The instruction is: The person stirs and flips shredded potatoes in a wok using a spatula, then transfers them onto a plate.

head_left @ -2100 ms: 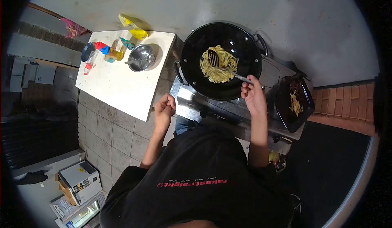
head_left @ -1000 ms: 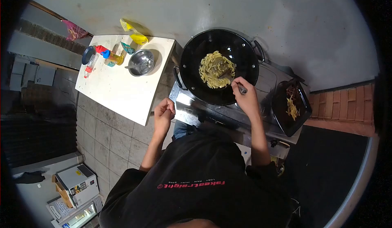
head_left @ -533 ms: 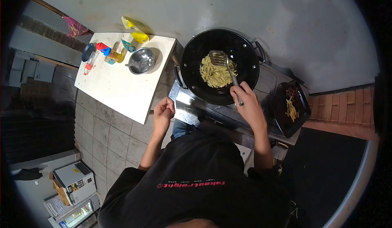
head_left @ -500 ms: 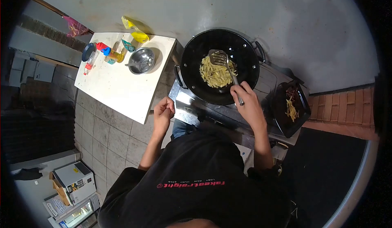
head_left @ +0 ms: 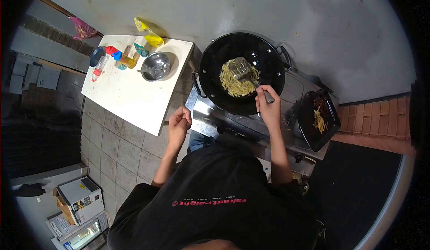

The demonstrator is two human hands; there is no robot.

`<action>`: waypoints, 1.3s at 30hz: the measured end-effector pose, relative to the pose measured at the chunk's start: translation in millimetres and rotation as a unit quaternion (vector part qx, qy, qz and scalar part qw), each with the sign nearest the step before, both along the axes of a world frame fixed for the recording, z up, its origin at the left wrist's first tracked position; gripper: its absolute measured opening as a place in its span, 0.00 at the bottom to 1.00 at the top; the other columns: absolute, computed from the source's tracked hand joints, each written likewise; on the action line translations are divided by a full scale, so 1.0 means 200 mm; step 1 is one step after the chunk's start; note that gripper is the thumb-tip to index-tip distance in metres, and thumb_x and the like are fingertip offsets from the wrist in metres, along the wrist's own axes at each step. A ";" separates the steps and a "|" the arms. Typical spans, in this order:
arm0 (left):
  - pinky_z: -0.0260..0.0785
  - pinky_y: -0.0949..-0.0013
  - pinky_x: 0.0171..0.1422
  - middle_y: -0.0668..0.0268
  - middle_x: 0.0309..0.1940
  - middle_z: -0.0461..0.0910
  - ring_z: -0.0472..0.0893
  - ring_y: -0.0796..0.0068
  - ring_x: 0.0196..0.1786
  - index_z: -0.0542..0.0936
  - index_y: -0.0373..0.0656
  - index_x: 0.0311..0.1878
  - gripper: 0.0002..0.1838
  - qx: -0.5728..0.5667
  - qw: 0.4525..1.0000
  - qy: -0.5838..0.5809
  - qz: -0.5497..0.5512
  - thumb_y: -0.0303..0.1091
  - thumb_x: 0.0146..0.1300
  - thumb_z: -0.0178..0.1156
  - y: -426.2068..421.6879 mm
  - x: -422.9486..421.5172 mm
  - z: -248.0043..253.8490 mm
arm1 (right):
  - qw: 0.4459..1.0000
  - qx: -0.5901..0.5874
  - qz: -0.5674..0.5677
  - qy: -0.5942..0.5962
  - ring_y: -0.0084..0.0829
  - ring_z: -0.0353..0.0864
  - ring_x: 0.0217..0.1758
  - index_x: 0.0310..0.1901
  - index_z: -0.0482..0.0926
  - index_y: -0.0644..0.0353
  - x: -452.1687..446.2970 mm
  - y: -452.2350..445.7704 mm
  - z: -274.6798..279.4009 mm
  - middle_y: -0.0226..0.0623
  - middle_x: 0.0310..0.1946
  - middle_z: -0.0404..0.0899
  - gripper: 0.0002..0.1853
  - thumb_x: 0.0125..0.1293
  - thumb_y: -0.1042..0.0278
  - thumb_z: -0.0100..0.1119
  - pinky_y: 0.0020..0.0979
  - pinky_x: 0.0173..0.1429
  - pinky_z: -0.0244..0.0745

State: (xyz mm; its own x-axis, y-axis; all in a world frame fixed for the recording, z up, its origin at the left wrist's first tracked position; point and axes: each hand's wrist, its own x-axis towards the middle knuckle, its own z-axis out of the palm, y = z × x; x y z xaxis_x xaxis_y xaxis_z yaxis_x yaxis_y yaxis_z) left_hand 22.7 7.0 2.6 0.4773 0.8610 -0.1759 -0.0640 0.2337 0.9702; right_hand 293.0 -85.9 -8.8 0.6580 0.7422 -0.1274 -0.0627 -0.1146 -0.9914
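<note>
My right hand (head_left: 269, 105) is closed round the handle of a slotted metal spatula (head_left: 241, 68). The spatula's head rests on or just over a heap of pale yellow-green cut strips (head_left: 236, 86) in a black wok (head_left: 268, 71). What food the strips are, I cannot tell for sure. My left hand (head_left: 180, 119) hovers left of the wok, near the white table's corner, with its fingers curled in. Whether anything is inside those fingers is hidden.
On the white table (head_left: 130, 102) at left stand a steel bowl (head_left: 156, 65) with a spoon, a yellow packet (head_left: 149, 33) and several bottles. Right of the wok, a black tray (head_left: 329, 129) holds yellow strips and dark reddish pieces. The wok sits on a metal stove (head_left: 204, 113) against the wall.
My right hand has shifted slightly and turned the spatula, so its head now tilts and lies a little lower over the strips. My left hand stays almost still.
</note>
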 end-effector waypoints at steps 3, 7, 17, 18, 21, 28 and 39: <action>0.44 0.78 0.24 0.76 0.19 0.63 0.57 0.89 0.21 0.68 0.43 0.28 0.13 0.005 1.000 0.004 0.002 0.14 0.49 0.36 0.00 0.00 0.00 | 1.000 -0.018 -0.008 0.006 0.14 0.70 0.19 0.38 0.79 0.59 0.01 0.02 -0.03 0.26 0.20 0.74 0.08 0.72 0.65 0.56 0.20 0.21 0.63; 0.45 0.79 0.24 0.76 0.22 0.65 0.58 0.88 0.22 0.69 0.45 0.30 0.14 0.006 1.000 -0.002 -0.015 0.13 0.50 0.38 0.01 -0.03 -0.03 | 0.999 -0.052 -0.008 -0.014 0.14 0.70 0.18 0.37 0.79 0.59 0.03 0.02 -0.04 0.26 0.19 0.73 0.09 0.72 0.63 0.57 0.20 0.20 0.63; 0.43 0.78 0.24 0.77 0.18 0.62 0.56 0.89 0.21 0.67 0.43 0.28 0.12 0.002 1.000 0.009 -0.003 0.14 0.48 0.37 0.00 0.01 -0.01 | 0.994 -0.045 0.001 -0.104 0.18 0.70 0.19 0.34 0.78 0.65 0.09 0.07 0.01 0.33 0.18 0.76 0.09 0.68 0.68 0.58 0.26 0.26 0.63; 0.43 0.78 0.24 0.77 0.18 0.62 0.56 0.89 0.21 0.67 0.43 0.28 0.12 0.005 1.000 0.005 -0.007 0.14 0.48 0.37 0.00 0.01 0.00 | 0.989 -0.059 0.010 -0.137 0.18 0.69 0.19 0.33 0.79 0.65 0.11 0.08 0.04 0.35 0.17 0.76 0.09 0.67 0.67 0.58 0.28 0.26 0.63; 0.43 0.78 0.24 0.77 0.18 0.62 0.57 0.90 0.21 0.67 0.43 0.28 0.12 0.000 1.000 0.005 -0.009 0.14 0.49 0.37 0.01 0.03 0.01 | 0.978 -0.054 0.023 -0.199 0.20 0.67 0.17 0.32 0.80 0.65 0.17 0.11 0.17 0.39 0.15 0.74 0.11 0.67 0.66 0.59 0.30 0.26 0.61; 0.43 0.78 0.24 0.77 0.18 0.62 0.56 0.89 0.21 0.67 0.43 0.28 0.12 0.004 1.000 0.007 -0.008 0.14 0.49 0.38 0.01 0.03 0.00 | 0.945 -0.084 0.102 -0.299 0.22 0.61 0.16 0.33 0.80 0.66 0.22 0.12 0.46 0.39 0.13 0.70 0.12 0.67 0.63 0.60 0.32 0.25 0.60; 0.43 0.78 0.24 0.77 0.17 0.60 0.56 0.89 0.20 0.67 0.43 0.28 0.12 0.011 1.000 0.004 -0.012 0.14 0.48 0.36 0.01 0.02 -0.01 | 0.981 -0.030 0.074 -0.174 0.13 0.62 0.20 0.34 0.79 0.64 0.28 0.11 0.25 0.25 0.15 0.68 0.10 0.69 0.66 0.58 0.24 0.26 0.57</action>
State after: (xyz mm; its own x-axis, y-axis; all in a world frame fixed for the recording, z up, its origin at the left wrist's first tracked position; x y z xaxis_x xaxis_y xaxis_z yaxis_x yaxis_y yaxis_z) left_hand 26.8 8.8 1.5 0.4957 0.8533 -0.1616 -0.0509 0.2143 0.9754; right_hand 348.5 -63.1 40.4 0.5542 0.8315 0.0388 0.3002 -0.1562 -0.9410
